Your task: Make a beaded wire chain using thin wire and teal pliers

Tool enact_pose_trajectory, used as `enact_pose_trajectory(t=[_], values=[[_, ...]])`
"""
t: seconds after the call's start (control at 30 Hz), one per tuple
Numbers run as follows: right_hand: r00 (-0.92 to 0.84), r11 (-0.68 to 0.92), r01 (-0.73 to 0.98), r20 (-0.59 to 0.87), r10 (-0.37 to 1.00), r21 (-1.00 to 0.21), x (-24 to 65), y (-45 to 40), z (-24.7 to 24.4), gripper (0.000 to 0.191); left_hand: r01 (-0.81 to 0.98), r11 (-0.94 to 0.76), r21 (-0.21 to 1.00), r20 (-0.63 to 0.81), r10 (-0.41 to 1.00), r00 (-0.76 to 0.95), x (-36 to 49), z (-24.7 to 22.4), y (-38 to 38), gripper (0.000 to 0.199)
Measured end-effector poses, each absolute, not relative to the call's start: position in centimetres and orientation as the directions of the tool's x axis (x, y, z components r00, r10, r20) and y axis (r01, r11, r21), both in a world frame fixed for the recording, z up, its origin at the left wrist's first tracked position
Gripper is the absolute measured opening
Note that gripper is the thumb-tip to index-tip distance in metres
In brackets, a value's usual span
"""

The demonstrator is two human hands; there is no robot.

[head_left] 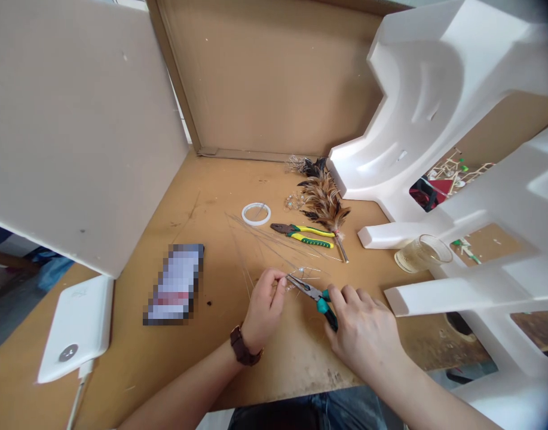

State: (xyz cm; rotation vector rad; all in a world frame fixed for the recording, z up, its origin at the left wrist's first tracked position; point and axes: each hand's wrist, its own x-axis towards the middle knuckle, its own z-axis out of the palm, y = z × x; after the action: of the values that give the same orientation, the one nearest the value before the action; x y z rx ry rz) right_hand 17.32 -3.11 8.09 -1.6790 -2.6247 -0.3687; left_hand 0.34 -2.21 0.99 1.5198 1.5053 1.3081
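Teal-and-black grips show on the long-nose pliers [322, 306], which sit in your right hand [363, 328] over the near middle of the desk [134, 358]; your fingers are wrapped around the handles, and the nose points left and away from you. Your left hand [265, 298], with a dark watch [245, 346] on its wrist, has thumb and forefinger pressed together right at the pliers' tips; whatever they pinch is too fine for you to make out. Just beyond the nose lies a small beaded wire [301, 272], partly hidden by the tool. Farther off, long thin wires fan out across the wood, with a white ring [256, 223] near their far ends. To the right of the ring lie the yellow-green pliers [294, 230], their head to the left, and beyond them a bundle of brown feathers [323, 200] on a stick, its near end close to their handles. On your left are a phone [175, 285], its screen blurred out, and, at the near left, a white power bank [79, 325] with a cable plugged in. At the right, a glass [417, 257] stands among the arms of the white foam [412, 119].
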Motion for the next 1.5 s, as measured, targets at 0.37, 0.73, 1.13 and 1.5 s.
enact_pose_trajectory(t=[0.37, 0.73, 1.13, 1.5], values=[[-0.46, 0.415, 0.869, 0.132, 0.878, 0.268, 17.4, -3.6, 8.2, 0.028, 0.413, -0.173, 0.894, 0.261, 0.951, -0.168, 0.4, 0.9, -2.3, 0.012], [-0.458, 0.438, 0.882, 0.094, 0.884, 0.176, 18.5, -2.3, 8.6, 0.023, 0.26, -0.128, 0.957, 0.174, 0.971, -0.164, 0.0, 1.3, -1.9, 0.015], [-0.585, 0.584, 0.811, 0.018, 0.811, 0.028, 23.5, 0.4, 11.2, 0.033, -0.449, 0.343, 0.825, -0.078, 0.857, 0.51, -2.1, 1.8, -1.1, 0.023], [-0.643, 0.616, 0.761, -0.117, 0.757, -0.203, 22.1, 0.2, 11.1, 0.039, -0.456, 0.398, 0.796, -0.092, 0.824, 0.559, -1.8, 1.7, -1.4, 0.023]])
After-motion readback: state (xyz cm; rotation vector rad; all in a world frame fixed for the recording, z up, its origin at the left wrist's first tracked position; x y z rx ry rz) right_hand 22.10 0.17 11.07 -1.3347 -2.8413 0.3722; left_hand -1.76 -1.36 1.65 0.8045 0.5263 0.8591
